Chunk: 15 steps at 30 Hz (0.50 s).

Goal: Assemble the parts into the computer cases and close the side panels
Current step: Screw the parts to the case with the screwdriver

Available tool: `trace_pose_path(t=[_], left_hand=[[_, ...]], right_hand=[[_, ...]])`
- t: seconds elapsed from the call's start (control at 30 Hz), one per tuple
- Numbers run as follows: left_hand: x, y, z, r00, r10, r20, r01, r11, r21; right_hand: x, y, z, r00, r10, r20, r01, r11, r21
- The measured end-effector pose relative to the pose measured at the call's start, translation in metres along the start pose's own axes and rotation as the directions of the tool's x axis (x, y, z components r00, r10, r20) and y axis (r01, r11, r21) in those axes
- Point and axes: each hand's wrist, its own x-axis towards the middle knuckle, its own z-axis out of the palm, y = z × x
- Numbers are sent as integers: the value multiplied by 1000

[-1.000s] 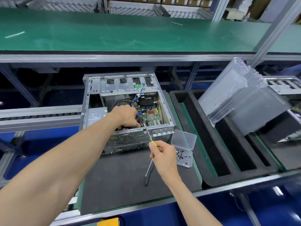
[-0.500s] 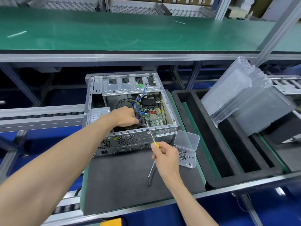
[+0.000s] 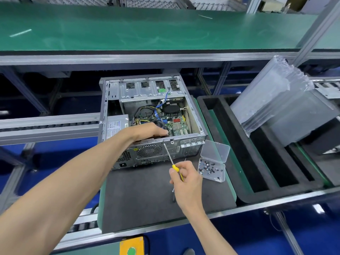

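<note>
Gripping a yellow-handled screwdriver (image 3: 172, 159), right hand (image 3: 185, 178) sets its tip on the case (image 3: 147, 124) rear rim — case at the mat's (image 3: 139, 197) far edge; left hand (image 3: 149, 130) reaches inside, fingers' state unclear.

The single head-worn camera looked forward and steeply down from above the workbench edge, close enough that both forearms entered from the bottom of the wide-angle frame. It faced the open case (image 3: 152, 122) at center, with the green shelf (image 3: 147, 28) bending across the top. No second view shared the scene.
</note>
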Motion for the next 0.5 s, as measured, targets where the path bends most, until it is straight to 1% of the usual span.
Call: trace_pose_path(t=[0.07, 0.13, 0.33, 0.5], left_hand=[[-3, 0, -1, 1000, -10, 10, 10, 1000, -29], [-1, 2, 1, 1000, 16, 0, -16, 1000, 4], [-1, 10, 4, 998, 70, 1, -70, 997, -12], [-2, 11, 3, 999, 34, -24, -34, 999, 23]], right_hand=[[-4, 1, -1, 1000, -9, 3, 9, 1000, -30], [-6, 2, -2, 1000, -3, -1, 3, 999, -43], [-8, 4, -6, 999, 34, -20, -35, 998, -52], [-9, 2, -2, 1000, 17, -17, -18, 999, -44]])
